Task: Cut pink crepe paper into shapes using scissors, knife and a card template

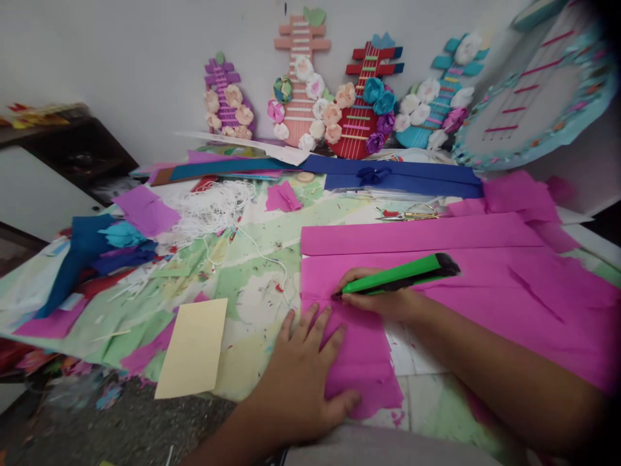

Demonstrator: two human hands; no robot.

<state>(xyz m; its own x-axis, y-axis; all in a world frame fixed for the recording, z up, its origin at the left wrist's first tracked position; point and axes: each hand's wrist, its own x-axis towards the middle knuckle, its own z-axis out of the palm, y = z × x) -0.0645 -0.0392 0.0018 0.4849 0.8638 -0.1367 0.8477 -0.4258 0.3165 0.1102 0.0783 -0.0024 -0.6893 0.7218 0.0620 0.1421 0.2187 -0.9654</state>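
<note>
A large sheet of magenta paper (456, 278), crepe-like with ragged edges, lies across the right half of the table. My left hand (303, 372) rests flat with fingers spread over its lower left part. In my right hand (383, 301) is a green-and-black box cutter (398, 275), gripped like a pen. Its dark tip meets the magenta paper just above my left fingertips; the blade itself is too small to make out. A folded magenta strip (417, 234) runs along the sheet's far side. Beyond it lie scissors (412, 213) with golden handles.
Decorated guitar-like cutouts, including a red one (356, 123), lean on the wall. Dark blue paper (402, 175) lies before them. Tangled white string (211, 210), a cream card (194, 349) and coloured scraps (145, 210) cover the left side. A dark shelf (82, 149) stands far left.
</note>
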